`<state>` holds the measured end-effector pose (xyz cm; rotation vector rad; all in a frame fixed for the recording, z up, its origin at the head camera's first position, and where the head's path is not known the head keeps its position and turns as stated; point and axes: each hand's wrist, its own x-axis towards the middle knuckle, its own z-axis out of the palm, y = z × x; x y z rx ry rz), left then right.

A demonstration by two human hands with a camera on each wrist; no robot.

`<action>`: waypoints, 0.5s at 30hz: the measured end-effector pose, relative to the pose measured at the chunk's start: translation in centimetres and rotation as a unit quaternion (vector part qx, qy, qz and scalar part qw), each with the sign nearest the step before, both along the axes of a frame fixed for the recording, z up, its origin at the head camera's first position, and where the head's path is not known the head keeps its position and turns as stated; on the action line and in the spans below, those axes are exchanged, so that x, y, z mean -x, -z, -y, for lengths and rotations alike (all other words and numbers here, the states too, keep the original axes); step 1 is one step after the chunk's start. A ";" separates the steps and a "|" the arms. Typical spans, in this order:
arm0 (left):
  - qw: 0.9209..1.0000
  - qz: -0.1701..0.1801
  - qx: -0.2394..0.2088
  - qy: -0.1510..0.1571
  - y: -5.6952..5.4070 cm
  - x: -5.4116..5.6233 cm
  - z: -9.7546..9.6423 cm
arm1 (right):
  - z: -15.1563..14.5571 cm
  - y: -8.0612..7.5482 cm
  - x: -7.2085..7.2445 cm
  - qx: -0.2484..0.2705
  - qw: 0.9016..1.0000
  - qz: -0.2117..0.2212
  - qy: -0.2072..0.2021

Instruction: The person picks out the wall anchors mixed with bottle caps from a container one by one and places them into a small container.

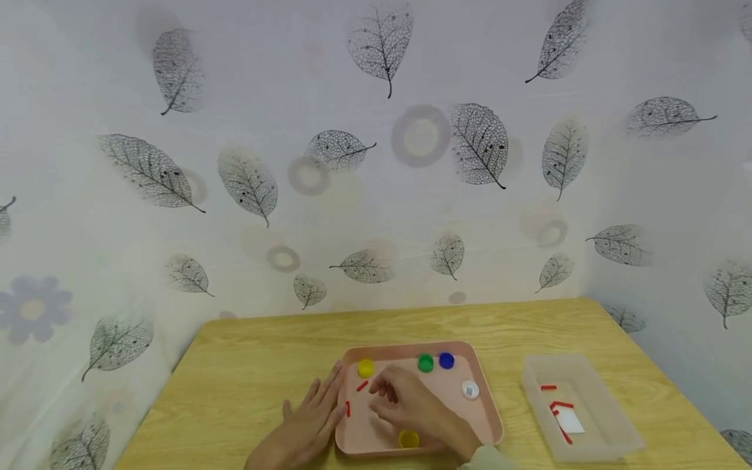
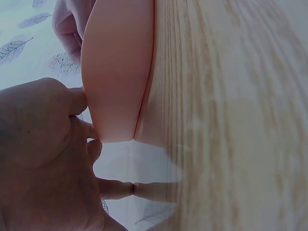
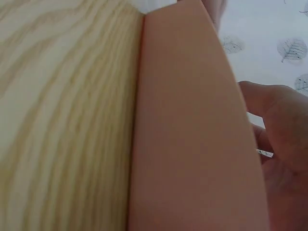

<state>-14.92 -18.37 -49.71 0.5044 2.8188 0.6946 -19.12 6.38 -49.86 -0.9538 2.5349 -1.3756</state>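
In the head view my left hand [image 1: 308, 418] lies along the left side of a pink tray [image 1: 493, 418], fingers extended, fingertips at the rim. My right hand [image 1: 405, 401] hovers over the tray's middle, fingers loosely bent and thumb apart, with nothing visible between them. Near its fingertips lies a short red strip [image 1: 362, 386]; another red piece [image 1: 348, 409] is by the left wall. A yellow round cap [image 1: 365, 368] sits at the back left, and a darker yellow cup [image 1: 408, 439] at the front. The tray's wall hides its contents in both wrist views.
Green [image 1: 425, 363] and blue caps [image 1: 446, 361] stand along the tray's back, with a white round cap [image 1: 470, 390] at its right. Right of the tray, a translucent box [image 1: 611, 418] holds several red strips and a white card [image 1: 568, 420]. A wood-grain table [image 1: 258, 359] meets leaf-patterned walls.
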 end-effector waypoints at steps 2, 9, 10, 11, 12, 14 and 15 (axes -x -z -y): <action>1.000 -0.001 -0.003 0.000 0.0 0.0 0.0 | 0.6 0.2 0.2 -0.003 1.000 0.008 -0.008; 1.000 -0.004 -0.004 0.004 0.1 0.1 0.0 | 2.6 0.3 0.5 -0.030 0.999 0.022 -0.025; 1.000 -0.005 -0.003 0.005 0.1 0.1 0.0 | 2.8 0.3 0.5 -0.039 0.999 0.015 -0.026; 1.000 -0.006 -0.003 0.005 0.1 0.1 0.0 | 3.0 0.4 0.5 -0.047 0.998 0.008 -0.026; 1.000 -0.006 -0.003 0.006 0.1 0.1 0.0 | 3.1 0.4 0.5 -0.055 0.998 -0.001 -0.027; 1.000 -0.008 -0.004 0.006 0.1 0.1 0.0 | 3.4 0.6 0.6 -0.068 0.997 -0.019 -0.030; 1.000 -0.009 -0.004 0.006 0.1 0.1 0.0 | 3.6 0.6 0.6 -0.072 0.997 -0.023 -0.032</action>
